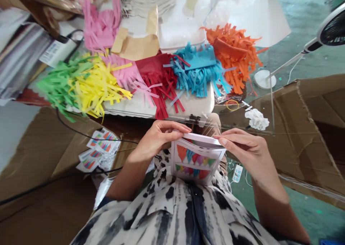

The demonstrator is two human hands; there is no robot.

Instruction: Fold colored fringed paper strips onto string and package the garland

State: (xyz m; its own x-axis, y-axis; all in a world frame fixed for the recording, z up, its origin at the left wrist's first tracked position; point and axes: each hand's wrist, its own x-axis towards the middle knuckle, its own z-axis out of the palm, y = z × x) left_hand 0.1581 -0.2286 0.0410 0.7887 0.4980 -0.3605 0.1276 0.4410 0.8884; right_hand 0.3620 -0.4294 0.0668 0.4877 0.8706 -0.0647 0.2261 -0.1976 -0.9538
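Note:
Both hands pinch the top edge of a printed card (192, 164) in front of my lap. It is white with pictures of colourful tassels, and its upper strip looks folded over. My left hand (157, 139) is closed on the top left corner. The top right corner is between the thumb and fingers of my right hand (244, 146). Beyond the hands, fringed paper tassels lie in a row on the table: green (60, 79), yellow (94, 85), pink (122, 70), red (159, 76), blue (199, 65) and orange (231, 54). Another pink tassel bundle (101, 27) lies behind.
Several printed packets (104, 146) lie at the lower left near a black cable (81, 130). Cardboard boxes (293, 115) flank me. A white crumpled flower-like piece (256, 119) rests on the table's right edge. A fan (331, 29) stands at right, and stacked packages (21, 54) at left.

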